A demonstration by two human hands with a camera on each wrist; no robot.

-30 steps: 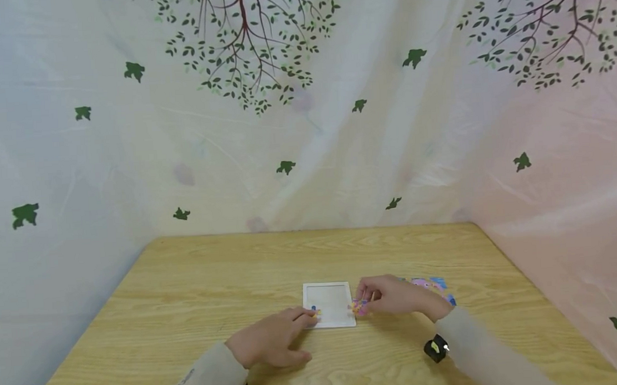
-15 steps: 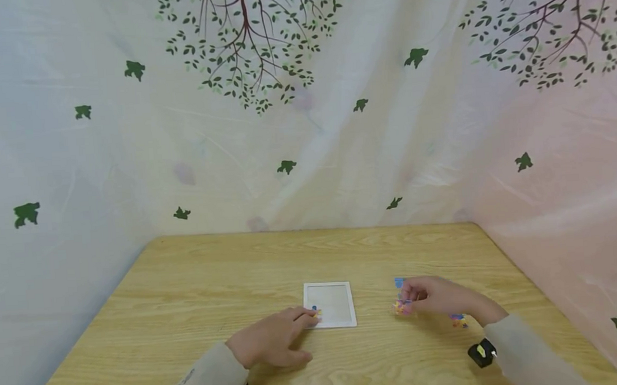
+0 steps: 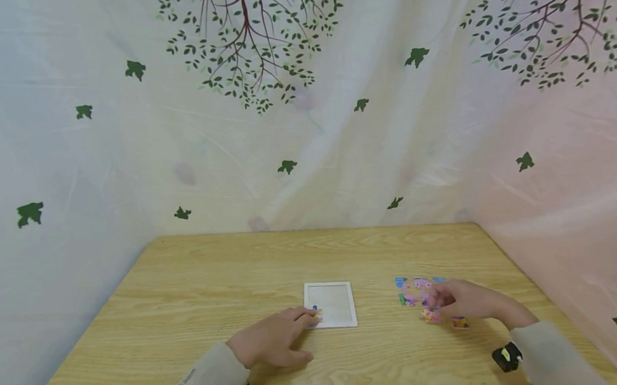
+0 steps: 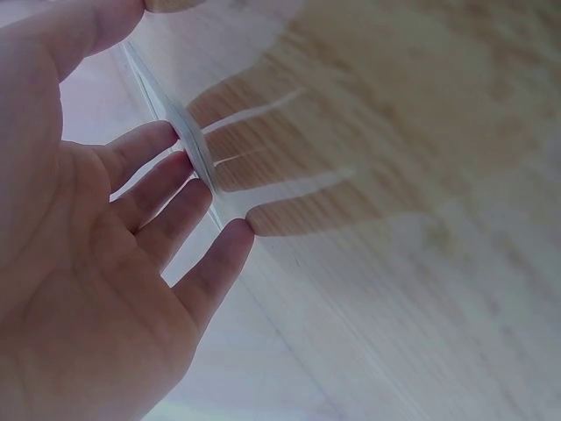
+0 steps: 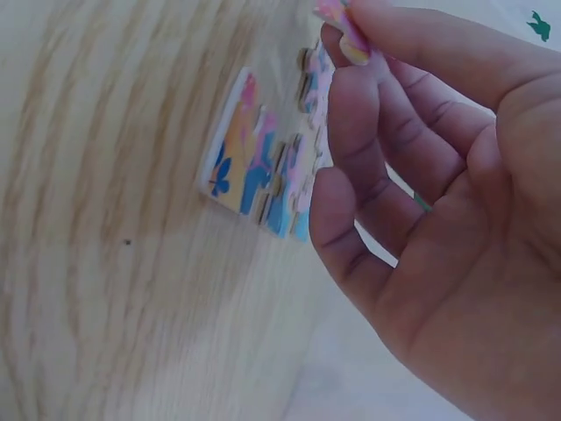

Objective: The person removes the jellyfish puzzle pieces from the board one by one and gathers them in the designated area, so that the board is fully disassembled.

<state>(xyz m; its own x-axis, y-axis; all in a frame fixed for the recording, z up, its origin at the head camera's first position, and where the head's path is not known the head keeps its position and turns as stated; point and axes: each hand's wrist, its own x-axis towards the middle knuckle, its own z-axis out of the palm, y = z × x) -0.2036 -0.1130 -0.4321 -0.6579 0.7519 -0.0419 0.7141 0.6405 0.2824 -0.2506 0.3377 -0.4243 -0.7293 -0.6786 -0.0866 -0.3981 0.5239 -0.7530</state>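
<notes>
My left hand (image 3: 277, 336) rests with fingers extended at the lower left corner of a white puzzle frame (image 3: 354, 305). A small puzzle piece (image 3: 315, 307), blue and yellow, shows inside that corner by the fingertips. In the left wrist view, the fingertips touch the thin edge of the frame (image 4: 200, 149). My right hand (image 3: 471, 301) pinches a pink and orange puzzle piece (image 5: 340, 28) between thumb and index finger. It hovers beside a group of pink and blue puzzle pieces (image 3: 410, 297), partly covering them.
A separate orange and blue corner piece (image 3: 460, 323) lies below the right hand, near the group. Wooden tabletop (image 3: 213, 281) surrounds everything, and a patterned curtain (image 3: 328, 173) hangs behind and along both sides.
My right hand has moved right from the frame's edge to the group of pieces, carrying the pinched puzzle piece. The left hand has stayed in place.
</notes>
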